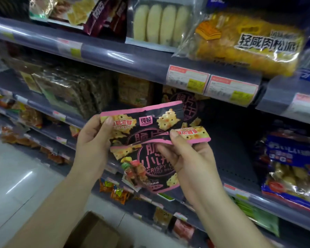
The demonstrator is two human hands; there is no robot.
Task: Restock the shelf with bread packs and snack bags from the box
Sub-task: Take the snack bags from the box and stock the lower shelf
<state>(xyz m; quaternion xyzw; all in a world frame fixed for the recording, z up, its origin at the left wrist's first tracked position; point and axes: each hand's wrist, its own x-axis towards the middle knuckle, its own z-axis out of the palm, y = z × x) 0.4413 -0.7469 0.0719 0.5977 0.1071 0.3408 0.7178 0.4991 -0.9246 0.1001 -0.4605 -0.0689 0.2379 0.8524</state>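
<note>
Two black-and-pink cracker snack bags overlap in front of the middle shelf. My left hand (94, 138) grips the top left corner of the rear snack bag (147, 122). My right hand (190, 158) pinches the pink top edge of the front snack bag (150, 163), which lies over the lower half of the rear one. Behind them, a matching bag (183, 101) stands on the dark middle shelf (227, 149). The cardboard box (95, 231) sits on the floor below my arms, only partly in view.
The top shelf holds a pack of white buns (159, 24) and a yellow bread pack (249, 43) overhanging the shelf edge (132, 59). Brown bread packs (70, 86) fill the middle shelf's left, blue packs (292, 167) its right. Lower shelves carry small snack bags.
</note>
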